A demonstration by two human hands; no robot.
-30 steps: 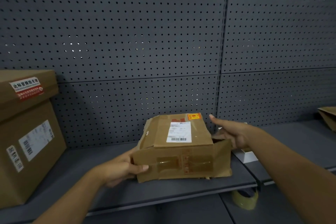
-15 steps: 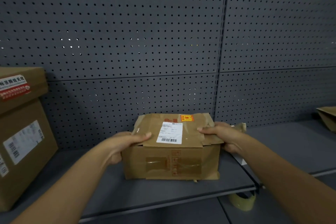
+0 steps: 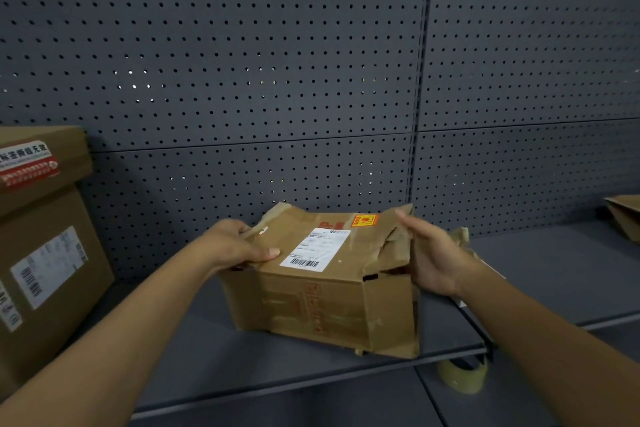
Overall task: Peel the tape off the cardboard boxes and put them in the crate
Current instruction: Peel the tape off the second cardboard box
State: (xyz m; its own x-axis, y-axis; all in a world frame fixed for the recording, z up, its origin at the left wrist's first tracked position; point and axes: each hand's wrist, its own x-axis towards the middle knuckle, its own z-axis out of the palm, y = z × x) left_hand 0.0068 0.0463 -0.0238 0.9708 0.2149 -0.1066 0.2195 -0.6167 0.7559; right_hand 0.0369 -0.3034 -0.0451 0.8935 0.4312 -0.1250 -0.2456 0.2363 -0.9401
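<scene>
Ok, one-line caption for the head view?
Both hands, left hand and right hand, hold a crumpled cardboard box on a grey shelf.

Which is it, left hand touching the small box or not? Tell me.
Touching. The head view shows the left hand gripping the top left edge of the small box, thumb lying flat on its lid.

Creased matt cardboard box bearing glossy tape, on smooth grey metal shelf.
</scene>
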